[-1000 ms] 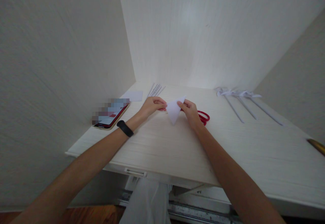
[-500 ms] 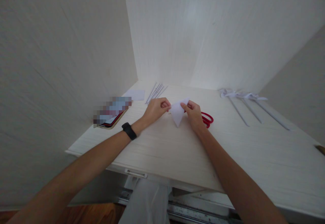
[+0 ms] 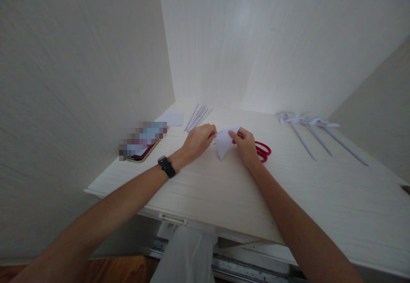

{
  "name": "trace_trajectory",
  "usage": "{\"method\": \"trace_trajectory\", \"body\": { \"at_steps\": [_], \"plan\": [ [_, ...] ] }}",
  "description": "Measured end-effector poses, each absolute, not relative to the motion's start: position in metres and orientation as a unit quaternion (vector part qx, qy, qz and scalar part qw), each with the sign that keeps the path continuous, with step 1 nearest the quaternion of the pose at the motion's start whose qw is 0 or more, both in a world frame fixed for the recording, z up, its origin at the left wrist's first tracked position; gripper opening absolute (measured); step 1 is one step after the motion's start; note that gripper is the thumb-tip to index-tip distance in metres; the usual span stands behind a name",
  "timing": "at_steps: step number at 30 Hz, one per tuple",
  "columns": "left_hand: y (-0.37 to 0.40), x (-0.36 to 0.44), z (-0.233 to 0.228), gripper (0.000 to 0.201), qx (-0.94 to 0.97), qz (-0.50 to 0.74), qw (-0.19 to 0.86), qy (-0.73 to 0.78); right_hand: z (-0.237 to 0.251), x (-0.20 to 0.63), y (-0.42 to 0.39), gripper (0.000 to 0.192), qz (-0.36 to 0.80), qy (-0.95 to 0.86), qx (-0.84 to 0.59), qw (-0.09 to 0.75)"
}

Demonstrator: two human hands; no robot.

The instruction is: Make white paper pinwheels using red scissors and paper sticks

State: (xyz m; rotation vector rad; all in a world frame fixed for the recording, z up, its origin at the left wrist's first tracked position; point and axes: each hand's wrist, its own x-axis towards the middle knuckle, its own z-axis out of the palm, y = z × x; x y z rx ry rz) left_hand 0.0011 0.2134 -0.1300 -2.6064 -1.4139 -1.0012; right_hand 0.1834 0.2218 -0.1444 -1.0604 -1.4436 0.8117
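Note:
A white folded paper triangle [image 3: 223, 142] is held just above the pale desk [image 3: 224, 189], its point hanging down. My left hand [image 3: 199, 139], with a black band on the wrist, pinches the triangle's left corner. My right hand [image 3: 246, 142] pinches its right corner. Red-handled scissors [image 3: 263, 151] lie on the desk right behind my right hand, partly hidden by it.
A phone [image 3: 142, 145] lies at the left near the side wall. Thin paper strips [image 3: 197, 116] and a white paper rectangle [image 3: 173, 119] lie at the back left. Three white paper flowers on long stems [image 3: 312, 135] lie at the right. Walls enclose the desk on three sides.
The paper triangle looks narrower and my two hands have come closer together. My head view has shifted slightly, so everything sits a little more to the right.

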Motion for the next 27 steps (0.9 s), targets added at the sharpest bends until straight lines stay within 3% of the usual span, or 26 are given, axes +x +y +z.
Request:
{"method": "trace_trajectory", "body": {
  "at_steps": [10,18,27],
  "plan": [
    [0.2145,0.0030,-0.1293,0.004,-0.823,-0.333,-0.028,-0.460,-0.1431,0.1837,0.2208,0.027,0.333,-0.617,-0.451,0.552],
    [0.2192,0.0039,-0.1344,0.005,-0.719,-0.427,-0.272,-0.476,-0.1459,0.1823,0.2224,0.027,0.342,-0.596,-0.445,0.575],
    [0.2207,0.0056,-0.1386,0.005,-0.692,-0.444,-0.333,-0.462,-0.1493,0.1855,0.2245,0.026,0.348,-0.579,-0.442,0.591]
  ]
}}
